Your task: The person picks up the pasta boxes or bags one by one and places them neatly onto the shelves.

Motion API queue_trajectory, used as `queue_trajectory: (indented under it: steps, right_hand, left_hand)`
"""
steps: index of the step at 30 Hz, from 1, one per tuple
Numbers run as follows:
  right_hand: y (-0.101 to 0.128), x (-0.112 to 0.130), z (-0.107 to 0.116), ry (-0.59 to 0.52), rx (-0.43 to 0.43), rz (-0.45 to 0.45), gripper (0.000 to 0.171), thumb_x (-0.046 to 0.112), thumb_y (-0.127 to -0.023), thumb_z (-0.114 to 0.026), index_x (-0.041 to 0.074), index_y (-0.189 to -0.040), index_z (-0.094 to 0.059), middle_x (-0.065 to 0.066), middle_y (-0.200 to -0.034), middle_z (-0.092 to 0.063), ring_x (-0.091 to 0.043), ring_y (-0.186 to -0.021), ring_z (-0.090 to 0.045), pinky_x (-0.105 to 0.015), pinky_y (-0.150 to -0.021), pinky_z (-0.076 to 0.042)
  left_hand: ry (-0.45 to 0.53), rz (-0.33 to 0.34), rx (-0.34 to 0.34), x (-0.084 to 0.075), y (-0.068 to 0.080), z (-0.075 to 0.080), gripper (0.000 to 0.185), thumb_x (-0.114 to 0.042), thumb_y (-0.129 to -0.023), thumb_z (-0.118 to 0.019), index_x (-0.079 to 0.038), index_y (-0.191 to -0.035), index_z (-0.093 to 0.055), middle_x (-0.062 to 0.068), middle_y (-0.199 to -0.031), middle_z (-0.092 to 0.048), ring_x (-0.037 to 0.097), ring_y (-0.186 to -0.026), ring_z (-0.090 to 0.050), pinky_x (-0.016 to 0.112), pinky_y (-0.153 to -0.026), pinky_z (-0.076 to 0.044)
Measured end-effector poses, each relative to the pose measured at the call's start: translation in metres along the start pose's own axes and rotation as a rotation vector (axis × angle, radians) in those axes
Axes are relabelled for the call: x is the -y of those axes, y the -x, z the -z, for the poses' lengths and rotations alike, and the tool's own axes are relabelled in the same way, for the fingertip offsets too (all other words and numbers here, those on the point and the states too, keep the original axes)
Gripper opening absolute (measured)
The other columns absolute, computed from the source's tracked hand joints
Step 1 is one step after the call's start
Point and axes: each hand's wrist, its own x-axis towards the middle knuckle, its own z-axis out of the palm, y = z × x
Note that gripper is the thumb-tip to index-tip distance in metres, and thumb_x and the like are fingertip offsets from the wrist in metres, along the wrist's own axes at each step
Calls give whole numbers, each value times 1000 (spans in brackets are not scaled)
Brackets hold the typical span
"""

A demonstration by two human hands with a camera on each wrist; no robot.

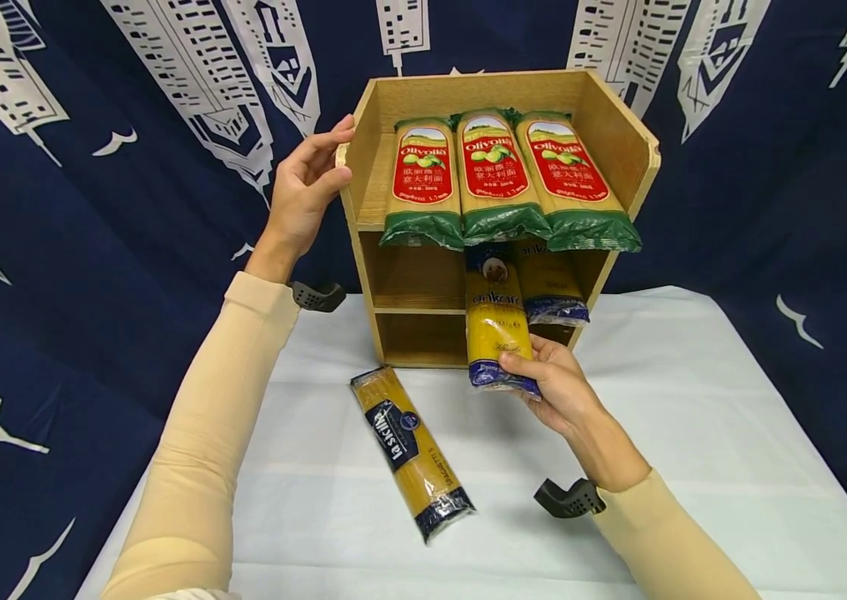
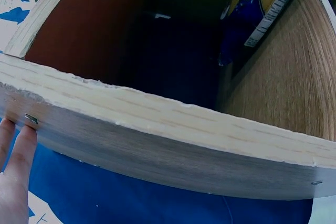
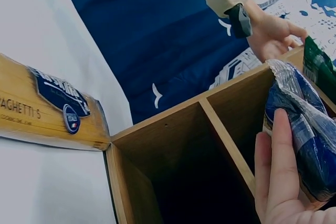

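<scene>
A wooden shelf unit (image 1: 423, 364) stands upright on the table. My left hand (image 1: 303, 187) touches the upper part of its left side; in the left wrist view two fingers (image 2: 22, 153) lie straight against the outer face. My right hand (image 1: 562, 387) grips the near end of a yellow-and-blue pasta pack (image 1: 494, 321), thumb on top and fingers beneath. This pack juts from the middle compartment, its far end inside. Beside it on the right lies a similar pasta pack (image 1: 553, 287). In the right wrist view fingers (image 3: 283, 156) rest against the held pack's blue wrapper (image 3: 310, 145).
On the top shelf three red-labelled spaghetti packs (image 1: 423, 175) with green ends lie side by side, overhanging the front edge. A spaghetti pack (image 1: 412, 450) with a dark label lies on the white tablecloth (image 1: 303, 500) before the unit. A dark blue patterned cloth (image 1: 93, 250) hangs behind.
</scene>
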Motion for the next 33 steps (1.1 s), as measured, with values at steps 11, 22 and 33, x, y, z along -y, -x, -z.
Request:
queue_trajectory:
  steps: [11,22,33]
  right_hand:
    - [30,-8,-5,39,-44,67,78,-15,-94,-59,-4,-155,-11,-26,-147,-40,-22,-112,-67,-35,-94,-55]
    - [44,-20,-5,295,-1,254,52,-11,-96,-59,-3,-145,-42,-26,-131,-48,-28,-83,-74,-43,-81,-60]
    - [35,-21,-7,339,39,258,45,-11,-96,-60,-7,-139,-51,-34,-115,-57,-32,-86,-73,-45,-81,-59]
  left_hand:
    - [-16,-10,-2,-1,0,0,57,-25,-76,-92,-1,-122,-69,16,-152,-49,26,-142,-45,43,-114,-38]
    - [-15,-11,-10,1,2,1,62,-31,-74,-93,-1,-122,-69,17,-153,-49,27,-143,-44,44,-114,-37]
    - [-7,-11,-8,1,1,-1,61,-31,-74,-93,-2,-122,-69,17,-152,-49,26,-143,-44,44,-115,-37]
